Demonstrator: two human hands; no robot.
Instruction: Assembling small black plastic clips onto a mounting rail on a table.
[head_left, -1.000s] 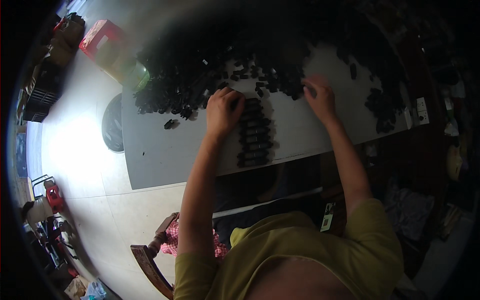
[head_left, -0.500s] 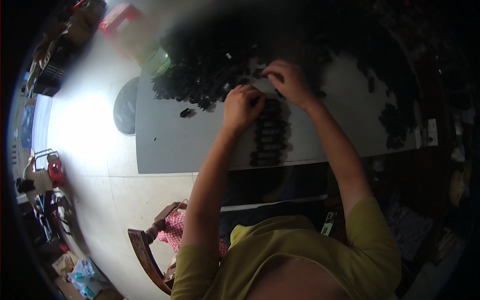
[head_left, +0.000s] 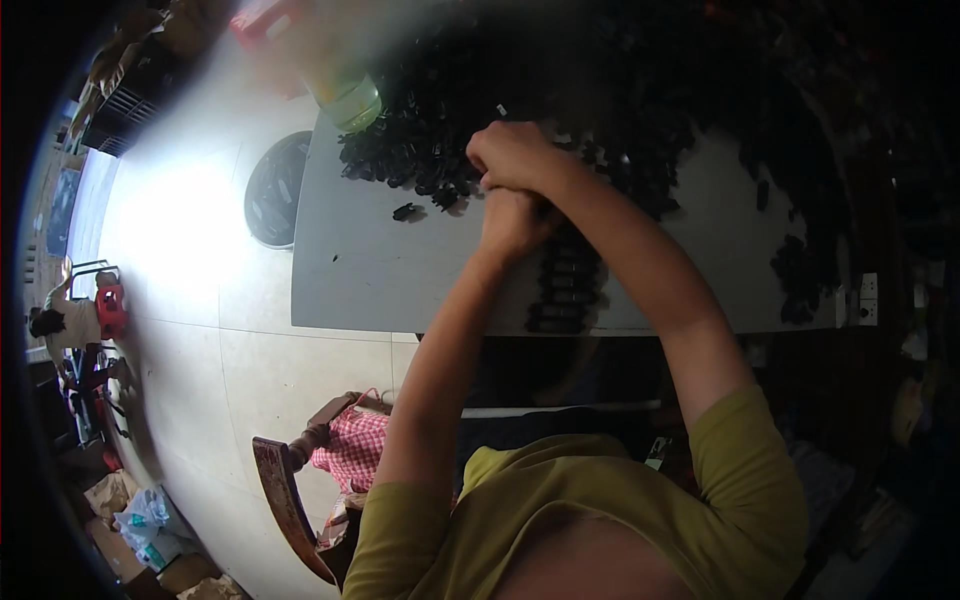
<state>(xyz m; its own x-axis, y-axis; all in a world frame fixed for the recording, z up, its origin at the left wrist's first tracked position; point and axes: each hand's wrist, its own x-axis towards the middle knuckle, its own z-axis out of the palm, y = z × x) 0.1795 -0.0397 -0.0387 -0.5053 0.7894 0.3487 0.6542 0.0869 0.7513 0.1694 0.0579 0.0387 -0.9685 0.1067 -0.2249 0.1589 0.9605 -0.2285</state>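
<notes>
Room: a pale tiled floor [head_left: 190, 290] lay bright with glare at the left, and the far side of the view was dark.
Bench: a grey bench [head_left: 370, 270] stood in front of the person, its near edge running across the middle of the view.
Heap: a large heap of small black parts [head_left: 620, 110] covered the far half of the bench and trailed down its right side.
Stray part: one small black part [head_left: 404, 211] lay alone on the bare grey surface, just left of the heap's near edge.
Row: a row of black parts [head_left: 565, 285] lay lined up in a column toward the near edge, directly under the forearms.
Left hand: the left hand [head_left: 512, 222] sat at the heap's near edge, its fingers curled shut; what they pinched could not be told.
Right hand: the right hand [head_left: 512, 153] lay just above the left and touching it, fingers bent and pressed together over it; anything held was hidden.
Bottle: a greenish clear bottle [head_left: 345, 95] stood at the bench's far left corner, beside the heap.
Round basin: a dark round basin [head_left: 272, 190] sat on the floor just left of the bench.
Chair: a wooden chair [head_left: 285, 490] with a red checked cloth [head_left: 348, 452] stood at the person's left.
Other person: someone sat far off at the left edge by a red object [head_left: 108, 308].
</notes>
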